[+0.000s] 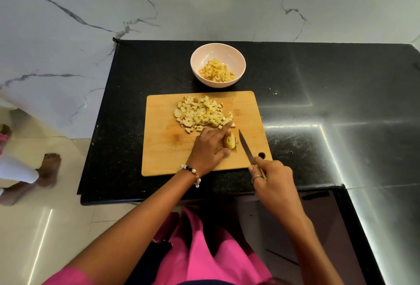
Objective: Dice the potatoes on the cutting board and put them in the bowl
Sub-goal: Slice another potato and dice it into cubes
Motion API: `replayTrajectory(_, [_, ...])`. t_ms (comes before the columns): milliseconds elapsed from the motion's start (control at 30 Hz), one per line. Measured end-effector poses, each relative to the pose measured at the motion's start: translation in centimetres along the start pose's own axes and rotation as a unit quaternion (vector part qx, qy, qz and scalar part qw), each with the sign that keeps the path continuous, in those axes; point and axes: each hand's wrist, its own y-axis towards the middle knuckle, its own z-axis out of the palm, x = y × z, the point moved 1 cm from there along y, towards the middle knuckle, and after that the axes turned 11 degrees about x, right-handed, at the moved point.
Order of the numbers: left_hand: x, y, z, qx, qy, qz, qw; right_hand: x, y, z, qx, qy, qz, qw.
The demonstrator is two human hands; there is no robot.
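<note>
We see the left hand (210, 148) pressing down on a potato piece (229, 141) near the cutting board's (163, 148) front right part, fingers curled over it. The right hand (270, 177) grips a knife (246, 147) by the board's front right corner, blade just beside the potato. A heap of diced potato (203, 114) lies toward the board's far edge. The bowl (217, 53), past that edge on the black counter (318, 102), holds more dice.

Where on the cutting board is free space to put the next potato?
The cutting board is bare along its left side and near-left corner, left of the left hand. Its far middle is crowded with diced potato; the knife takes the right.
</note>
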Motion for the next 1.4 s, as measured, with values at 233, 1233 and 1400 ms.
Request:
replayTrajectory(233, [-0.4,-0.3,0.2,-0.058,-0.025,-0.047,0.997,0.8,1.5,3.3,0.021,-0.058,0.017,0.998])
replayTrajectory(1233, [-0.7,-0.6,0.1,-0.158,-0.037,-0.074,0.984,1.2,2.7,8.1,-0.029,-0.225,0.007,0.974])
replayTrajectory(1400, [-0.7,-0.6,0.1,-0.156,-0.059,-0.086,0.982,-0.4,0.7,8.2,-0.05,-0.181,-0.017,0.982])
